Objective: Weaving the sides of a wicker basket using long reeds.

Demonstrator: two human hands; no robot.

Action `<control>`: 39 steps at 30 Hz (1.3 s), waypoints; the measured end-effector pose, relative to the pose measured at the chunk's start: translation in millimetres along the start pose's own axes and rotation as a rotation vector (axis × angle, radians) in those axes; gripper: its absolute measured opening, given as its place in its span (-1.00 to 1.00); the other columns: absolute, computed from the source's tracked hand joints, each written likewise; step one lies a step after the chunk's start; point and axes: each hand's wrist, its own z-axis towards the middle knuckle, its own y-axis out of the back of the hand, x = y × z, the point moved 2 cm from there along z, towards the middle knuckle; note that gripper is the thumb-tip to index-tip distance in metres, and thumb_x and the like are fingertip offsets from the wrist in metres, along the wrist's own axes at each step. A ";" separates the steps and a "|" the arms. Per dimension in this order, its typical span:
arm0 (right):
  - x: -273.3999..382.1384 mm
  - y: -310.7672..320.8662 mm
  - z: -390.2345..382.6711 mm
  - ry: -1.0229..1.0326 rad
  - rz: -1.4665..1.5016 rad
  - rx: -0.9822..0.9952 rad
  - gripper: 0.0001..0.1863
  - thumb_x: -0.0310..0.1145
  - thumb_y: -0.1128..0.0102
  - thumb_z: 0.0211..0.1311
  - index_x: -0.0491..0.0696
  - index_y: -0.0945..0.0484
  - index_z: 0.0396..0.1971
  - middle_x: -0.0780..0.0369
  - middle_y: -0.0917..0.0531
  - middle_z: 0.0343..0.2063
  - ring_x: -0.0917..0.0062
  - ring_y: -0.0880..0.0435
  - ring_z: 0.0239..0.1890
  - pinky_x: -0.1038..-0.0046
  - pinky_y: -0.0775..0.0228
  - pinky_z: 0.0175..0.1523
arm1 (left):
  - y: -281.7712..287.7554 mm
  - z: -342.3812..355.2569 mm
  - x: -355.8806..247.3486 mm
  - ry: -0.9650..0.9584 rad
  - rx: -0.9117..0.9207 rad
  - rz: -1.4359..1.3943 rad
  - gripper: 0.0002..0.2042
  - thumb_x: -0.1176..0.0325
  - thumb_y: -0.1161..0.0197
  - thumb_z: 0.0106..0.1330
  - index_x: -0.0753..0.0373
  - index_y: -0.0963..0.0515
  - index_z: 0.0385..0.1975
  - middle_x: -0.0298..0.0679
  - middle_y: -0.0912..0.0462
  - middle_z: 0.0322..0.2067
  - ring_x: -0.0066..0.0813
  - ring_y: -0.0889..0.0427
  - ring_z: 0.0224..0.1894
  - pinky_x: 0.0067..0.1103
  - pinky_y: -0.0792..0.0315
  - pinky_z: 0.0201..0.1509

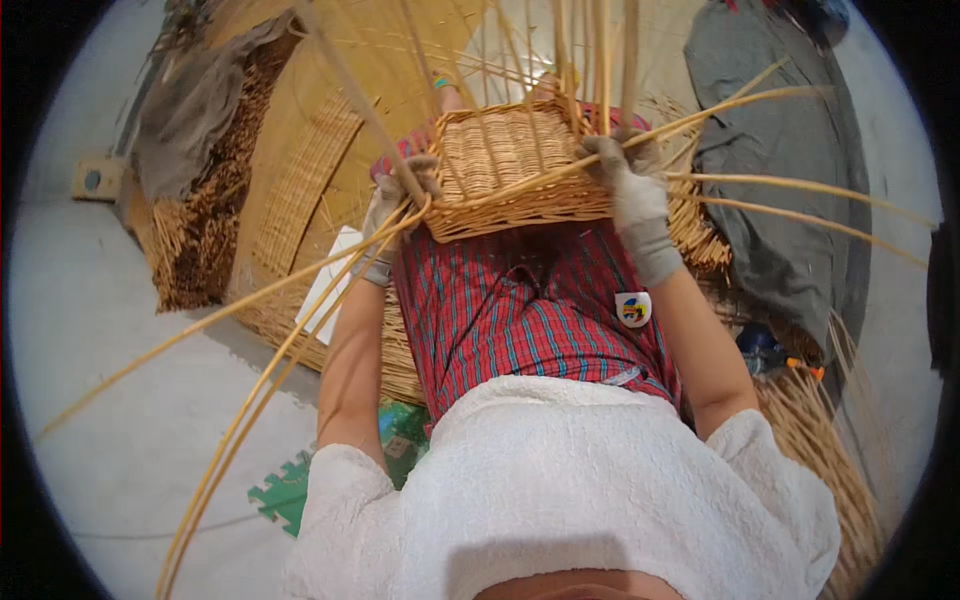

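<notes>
A half-woven wicker basket (500, 213) rests on my lap, its upright stakes (560, 50) rising toward the far side. My left hand (384, 220), in a grey-white glove, is closed around the basket's near left corner. From that corner long weaving canes (262, 285) run down and left. At the right corner my right hand (640, 205), gloved too, grips the rim with its fingers and thumb. One cane (540, 182) lies along the near rim between both hands. More canes (800, 184) stick out rightward past my right hand. The fingertips are partly hidden behind the wicker.
To the left lie a flat woven strip (310, 180) and dark cane bundles (212, 215) under a grey cloth (200, 120). A dark grey cloth (780, 170) covers the right side. Loose canes (815, 450) lie at lower right, a green foam mat (285, 490) at lower left.
</notes>
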 end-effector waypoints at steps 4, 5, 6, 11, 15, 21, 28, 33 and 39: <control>18.8 9.1 2.2 -0.149 0.000 0.084 -0.80 -0.44 -0.26 0.30 -0.08 -0.45 -0.15 0.11 -0.70 -0.21 0.42 -0.71 -0.17 0.42 -0.70 -0.08 | -31.9 -57.4 42.3 -0.031 -0.768 -0.335 -0.63 0.36 -0.20 0.41 0.28 -0.37 0.16 -0.19 -0.64 -0.25 -0.53 -0.58 -0.53 -0.63 -0.55 -0.48; 19.9 14.5 8.2 -0.156 -0.015 0.090 -0.80 -0.44 -0.26 0.30 -0.08 -0.45 -0.15 0.11 -0.70 -0.21 0.42 -0.71 -0.17 0.42 -0.70 -0.08 | -52.1 -75.5 47.8 -0.086 -0.698 -0.195 -0.61 0.47 -0.19 0.38 0.25 -0.36 0.19 -0.16 -0.62 -0.18 -0.53 -0.63 -0.43 -0.61 -0.59 -0.36; 22.1 16.4 11.8 -0.129 -0.103 0.115 -0.81 -0.43 -0.25 0.32 -0.11 -0.48 -0.15 0.11 -0.70 -0.19 0.39 -0.71 -0.16 0.39 -0.70 -0.08 | -72.4 -85.5 40.6 -0.103 -0.597 0.075 -0.59 0.47 -0.18 0.38 0.27 -0.35 0.21 -0.10 -0.60 -0.08 -0.42 -0.66 -0.32 -0.57 -0.60 -0.30; 16.2 11.5 7.8 -0.004 -0.338 0.096 -0.70 -0.37 -0.28 0.31 -0.18 -0.51 -0.05 0.14 -0.71 -0.18 0.45 -0.72 -0.16 0.42 -0.67 -0.08 | -125.9 -41.9 -18.7 -0.105 -0.522 0.669 -0.39 0.29 -0.15 0.40 0.29 -0.09 0.38 -0.02 -0.38 0.28 -0.01 -0.59 0.06 -0.34 -0.59 -0.12; 7.8 1.4 3.8 0.149 -0.322 0.076 -0.83 -0.43 -0.25 0.32 -0.13 -0.58 -0.14 0.15 -0.72 -0.21 0.48 -0.72 -0.18 0.46 -0.65 -0.10 | -120.2 -10.9 -5.1 0.047 -0.537 0.810 -0.21 0.44 -0.16 0.34 0.22 0.17 0.48 0.17 -0.26 0.31 -0.12 -0.68 -0.24 -0.45 -0.59 -0.37; -2.3 -1.9 4.1 0.257 -0.451 0.097 -0.82 -0.45 -0.24 0.32 -0.07 -0.50 -0.12 0.15 -0.72 -0.21 0.47 -0.72 -0.17 0.43 -0.68 -0.12 | -111.3 11.9 52.5 0.080 -0.551 0.655 -0.22 0.39 -0.14 0.36 0.13 0.19 0.48 0.10 -0.41 0.22 -0.13 -0.68 -0.22 -0.46 -0.54 -0.55; 11.4 -11.4 21.5 0.240 -0.409 0.209 -0.82 -0.56 -0.22 0.29 -0.13 -0.55 -0.12 0.20 -0.72 -0.21 0.53 -0.69 -0.14 0.48 -0.59 -0.04 | -103.6 3.9 -32.9 0.418 -0.264 0.139 -0.59 0.41 0.05 0.41 0.33 -0.23 0.23 -0.11 -0.58 -0.27 -0.39 -0.56 -0.63 -0.55 -0.51 -0.64; 45.1 -148.2 53.8 0.388 -0.704 0.786 -0.58 -0.64 -0.25 0.17 -0.07 -0.57 0.06 0.15 -0.62 0.05 0.53 -0.62 0.00 0.52 -0.49 0.06 | -95.6 7.5 30.6 -0.157 -0.582 0.776 -0.77 0.31 -0.04 0.43 0.34 -0.39 -0.09 -0.02 -0.62 -0.37 -0.22 -0.68 -0.49 -0.34 -0.53 -0.47; 2.6 -181.0 101.1 0.447 -0.784 0.886 -0.20 -0.52 -0.39 0.02 0.16 -0.36 0.34 0.00 -0.55 0.08 0.25 -0.61 0.03 0.34 -0.48 0.05 | -104.8 16.5 12.5 0.175 -0.545 0.486 -0.68 0.16 -0.12 0.41 0.33 -0.45 -0.10 0.10 -0.63 -0.23 0.07 -0.61 -0.10 -0.23 -0.45 -0.02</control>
